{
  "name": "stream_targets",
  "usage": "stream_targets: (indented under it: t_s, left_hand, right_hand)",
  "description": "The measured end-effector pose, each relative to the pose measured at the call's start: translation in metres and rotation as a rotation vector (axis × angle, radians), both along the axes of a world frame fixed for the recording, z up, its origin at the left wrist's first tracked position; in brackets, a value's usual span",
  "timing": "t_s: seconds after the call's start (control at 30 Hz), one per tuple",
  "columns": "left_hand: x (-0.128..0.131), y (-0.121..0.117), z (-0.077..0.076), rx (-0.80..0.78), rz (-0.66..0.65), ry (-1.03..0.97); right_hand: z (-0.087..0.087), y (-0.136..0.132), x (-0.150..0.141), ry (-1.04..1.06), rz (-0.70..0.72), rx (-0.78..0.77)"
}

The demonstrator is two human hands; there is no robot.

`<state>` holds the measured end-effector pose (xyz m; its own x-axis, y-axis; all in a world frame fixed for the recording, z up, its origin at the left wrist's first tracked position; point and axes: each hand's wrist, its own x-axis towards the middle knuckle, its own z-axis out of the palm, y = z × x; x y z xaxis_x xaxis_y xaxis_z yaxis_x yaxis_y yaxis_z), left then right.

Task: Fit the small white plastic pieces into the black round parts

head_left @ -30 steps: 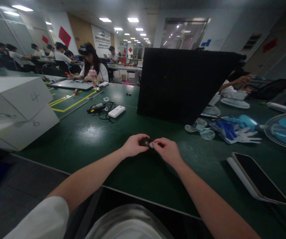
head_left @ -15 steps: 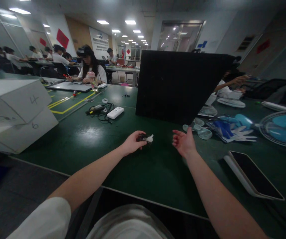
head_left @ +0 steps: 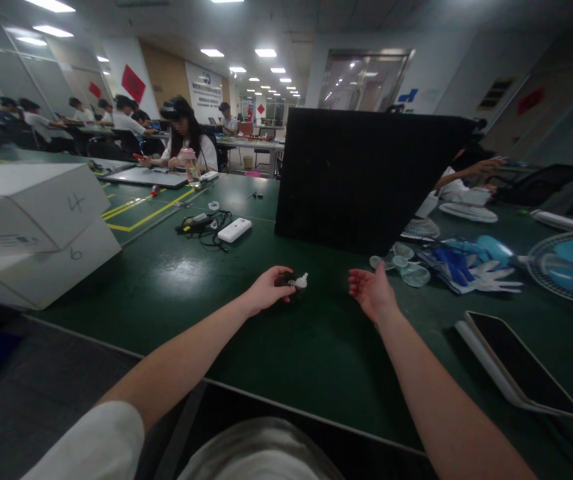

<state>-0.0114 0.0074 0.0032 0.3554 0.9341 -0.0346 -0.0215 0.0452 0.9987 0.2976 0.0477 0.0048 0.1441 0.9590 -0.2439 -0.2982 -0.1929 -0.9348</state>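
Note:
My left hand (head_left: pixel 266 291) rests on the green table (head_left: pixel 176 273) with its fingers closed round a small black part with a white tip (head_left: pixel 294 281). A hand's width to the right, my right hand (head_left: pixel 372 292) hovers with the palm turned inward and the fingers loosely apart, holding nothing. A clear fan blade (head_left: pixel 400 257) lies just beyond the right hand.
A black upright panel (head_left: pixel 366 177) stands behind my hands. White numbered boxes (head_left: pixel 31 230) sit at the left, a phone (head_left: pixel 519 363) at the right, blue and white gloves (head_left: pixel 466 267) and a blue fan (head_left: pixel 569 263) farther right. A white power bank (head_left: pixel 234 230) with cables lies ahead. Other people work at tables beyond.
My right hand has let go of the small part and moved off to the right, opening. The left hand has kept hold of the part in the same place.

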Motion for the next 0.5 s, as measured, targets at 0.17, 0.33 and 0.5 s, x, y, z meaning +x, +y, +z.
stream_targets:
  t_s: [0.17, 0.33, 0.5]
  left_hand:
    - [0.000, -0.001, 0.000, 0.022, 0.003, 0.014]
    - [0.001, 0.001, -0.004, 0.040, 0.034, 0.038]
    - [-0.011, 0.008, -0.008, -0.024, 0.104, -0.052]
  right_hand:
    - [0.000, 0.000, 0.002, 0.019, 0.001, -0.008]
    - [-0.001, -0.001, 0.003, 0.013, 0.016, -0.003]
    - [0.001, -0.002, 0.003, 0.047, 0.012, 0.006]
